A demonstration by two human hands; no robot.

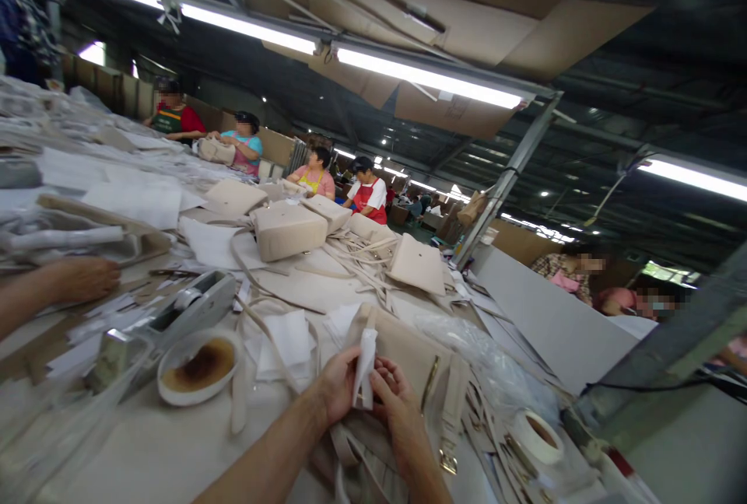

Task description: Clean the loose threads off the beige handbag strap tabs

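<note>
Both my hands meet over a beige bag [408, 344] lying on the worktable. A strip of white tissue paper [366, 360] stands folded around part of a beige strap [369, 317]. My left hand [337, 389] pinches the paper from the left. From the right, my right hand [395, 395] closes its fingers on the paper's lower edge. Beside the bag's right side lies a beige strap with a gold buckle [448, 459]. Loose straps hang below my hands, partly hidden by them. White paper sheets [285, 344] lie left of the bag.
A tape dispenser [187, 306] and a white bowl with brown residue [198, 368] stand to the left. A co-worker's hand [87, 278] rests at far left. Beige bags [290, 230] are piled ahead. A tape roll [537, 435] and metal post [507, 177] are at right.
</note>
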